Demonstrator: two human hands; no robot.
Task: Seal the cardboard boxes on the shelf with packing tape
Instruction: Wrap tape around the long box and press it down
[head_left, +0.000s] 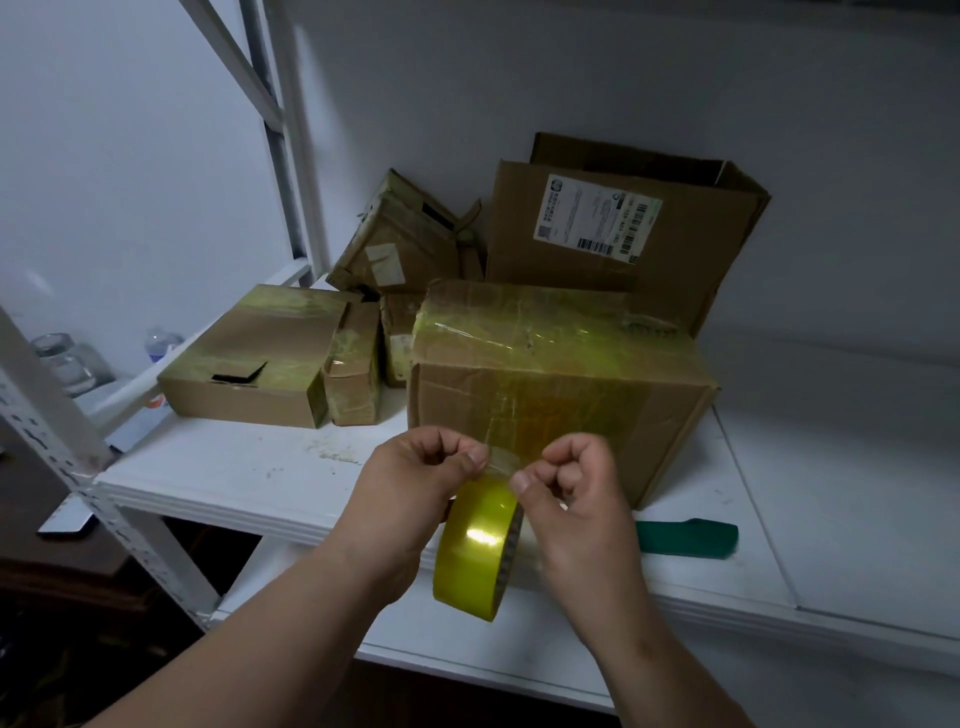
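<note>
- A person's two bare hands meet at the 6 o'clock part of the view, in front of a white shelf.
- The left hand has its fingers curled, thumb and forefinger pinching the loose end of tape at the top of a roll of yellow packing tape.
- The right hand is curled too, its thumb and forefinger pinching the same loose strip from the 3 o'clock side; the roll hangs between the two hands, just off the shelf's front edge.
- Directly at 12 o'clock from the hands sits a large cardboard box, its top and front face already covered in glossy yellowish tape.
- At 10 o'clock lies a flat taped box with a small torn hole in its top, and a narrow taped box touching its right side.
- Behind these, a tilted taped box leans near an open box with a shipping label, against the wall.
- A green flat tool rests on the shelf at 3 o'clock from the right hand.
- At far 9 o'clock, beyond the shelf frame, stand a glass jar and a plastic bottle.
</note>
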